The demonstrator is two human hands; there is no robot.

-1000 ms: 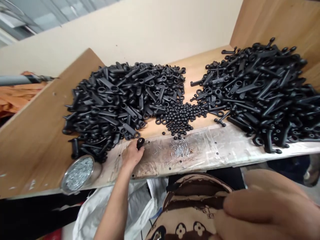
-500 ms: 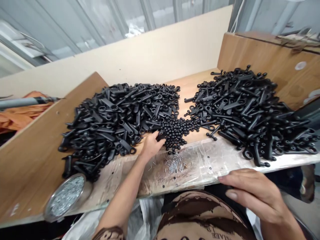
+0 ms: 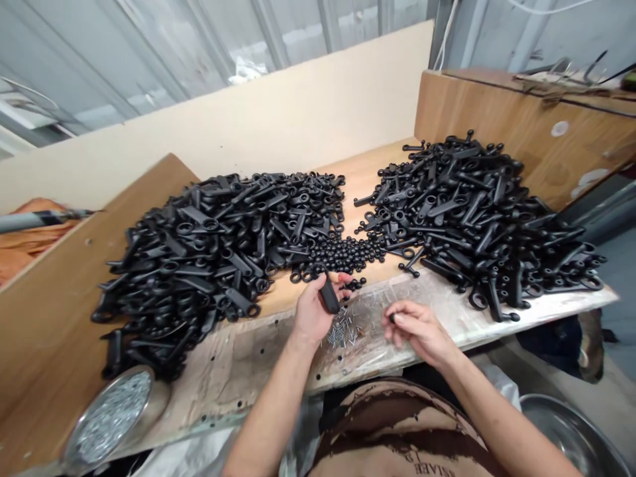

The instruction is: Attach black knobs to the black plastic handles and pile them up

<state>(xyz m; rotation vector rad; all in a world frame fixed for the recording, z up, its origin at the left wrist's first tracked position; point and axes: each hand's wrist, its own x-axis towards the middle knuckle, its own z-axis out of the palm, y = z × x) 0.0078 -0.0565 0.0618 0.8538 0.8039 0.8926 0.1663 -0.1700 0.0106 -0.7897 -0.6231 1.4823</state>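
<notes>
My left hand (image 3: 311, 315) is closed around a black plastic crank handle (image 3: 329, 296), its flat arm slanting down toward me. Between the thumb and fingers of my right hand (image 3: 424, 332) is a small black ball knob (image 3: 392, 318), mostly covered by the fingertips. The hands are apart, just over the bench's front. Beyond my left hand lies a heap of small black knobs (image 3: 348, 252). Loose silver metal pins (image 3: 344, 331) are scattered between the two hands. A big pile of black crank handles (image 3: 199, 258) rises to the left.
Another pile of black cranks, many with knobs, (image 3: 467, 205) covers the bench's right side. A metal bowl of silver pins (image 3: 112, 414) sits at the front left corner. Wooden side boards (image 3: 501, 126) and a pale back board (image 3: 318, 106) enclose the bench. A metal basin (image 3: 571, 430) stands below right.
My left hand has drawn back from the knob heap, bringing the crank handle nearer. My right hand has moved inward and left, and now pinches a knob. The view has shifted slightly.
</notes>
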